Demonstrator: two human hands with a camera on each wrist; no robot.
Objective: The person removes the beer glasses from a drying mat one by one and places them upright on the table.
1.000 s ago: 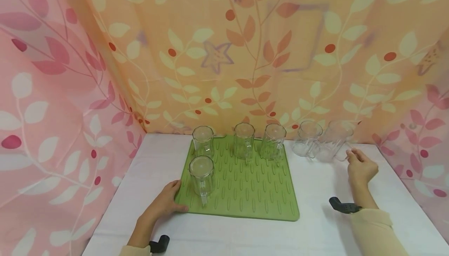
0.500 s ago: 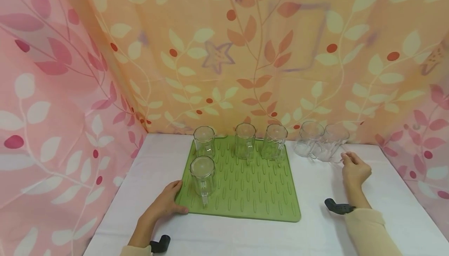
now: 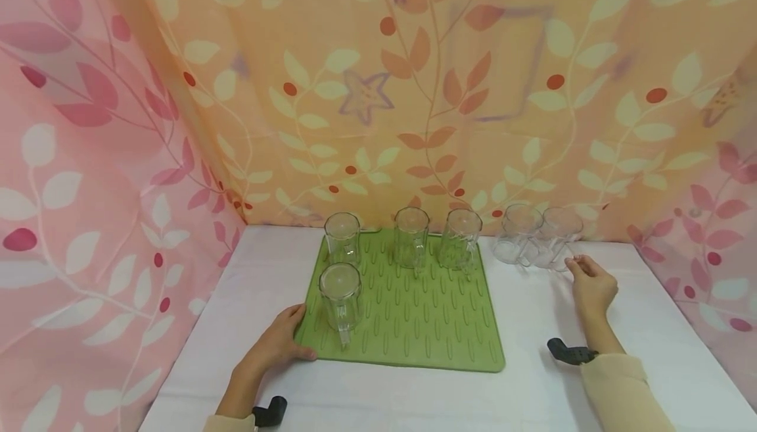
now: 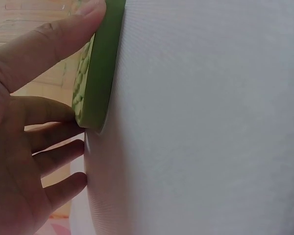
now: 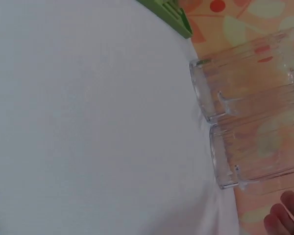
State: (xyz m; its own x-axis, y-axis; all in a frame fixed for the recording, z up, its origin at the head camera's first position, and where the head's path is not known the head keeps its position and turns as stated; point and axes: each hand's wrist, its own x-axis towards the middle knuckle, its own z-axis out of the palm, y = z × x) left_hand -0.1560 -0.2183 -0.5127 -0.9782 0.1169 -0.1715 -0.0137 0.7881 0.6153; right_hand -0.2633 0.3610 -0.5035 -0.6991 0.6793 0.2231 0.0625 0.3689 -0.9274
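Observation:
A green ribbed drying mat lies on the white table. My left hand touches its front left corner. In the left wrist view the thumb lies against the mat's edge and the other fingers are spread, fairly straight. Off the mat at the back right, my right hand pinches the handle of a clear glass mug standing on the table. Another glass mug stands just left of it; both show side by side in the right wrist view, where only some fingertips appear.
Several glass mugs stand upside down on the mat: a back left mug, a back middle mug, a back right mug and a front left mug. A patterned cloth hangs right behind the table.
My right hand has moved left with the mug, which has gone from tilted to upright beside the other mug off the mat. My left hand has stayed at the mat's corner.

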